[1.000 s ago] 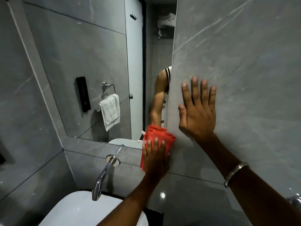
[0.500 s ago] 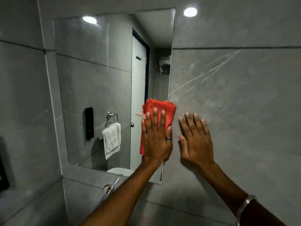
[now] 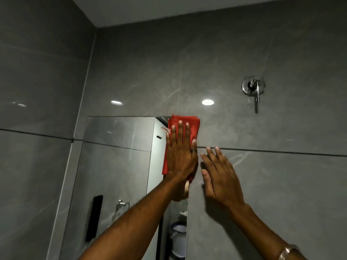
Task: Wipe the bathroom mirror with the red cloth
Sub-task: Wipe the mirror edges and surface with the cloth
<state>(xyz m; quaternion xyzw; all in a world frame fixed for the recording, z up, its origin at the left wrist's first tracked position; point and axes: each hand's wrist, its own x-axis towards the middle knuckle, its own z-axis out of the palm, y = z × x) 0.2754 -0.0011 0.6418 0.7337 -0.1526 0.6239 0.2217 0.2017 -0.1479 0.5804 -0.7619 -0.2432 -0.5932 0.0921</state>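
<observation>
Your left hand (image 3: 180, 156) has run the red cloth (image 3: 185, 124) up the right edge of the mirror (image 3: 120, 166). A second ago it was at the bottom right corner by the tap, half a second ago mid-height, and now the cloth sits at the top right corner. Its upper right part overhangs the mirror edge onto the grey wall tile (image 3: 262, 184).

Hands: the left is flat, palm pressing the folded cloth against the glass with fingers spread over it; it pins the cloth more than it clenches it. Your right hand (image 3: 219, 177) is released, holding nothing, palm flat on the tile just right of the mirror edge. It has crept up the wall alongside the left, so it looks like you're bracing with it.

What that means: the right-hand strip looks like one full bottom-to-top pass, done. Everything left of the cloth, which is most of the glass, shows no sign either way; I can't tell clean from dirty in this light.

My read on next: you're out of travel upward, so shift left along the top edge or come back down one cloth-width over. Keep the cloth on the glass, since part of it is wasted on tile right now. The wall valve (image 3: 253, 87) up on the far right is well clear of you.
</observation>
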